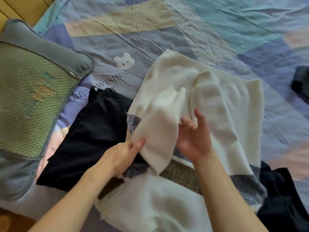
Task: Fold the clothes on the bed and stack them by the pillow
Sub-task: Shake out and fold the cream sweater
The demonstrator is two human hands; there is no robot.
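At lower centre the left hand (122, 154) pinches the hanging edge of a cream garment (209, 104); the right hand (194, 139), fingers loosely spread, touches it just beside. A folded black garment (93, 134) lies left, next to the green pillow (28, 97) at the frame's left edge

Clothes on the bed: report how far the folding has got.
Done: one folded black garment lies beside the pillow. In hand: the left hand pinches the cream sweater sleeve; the right hand is open beside it. Left: dark clothes at the lower right and right edge.
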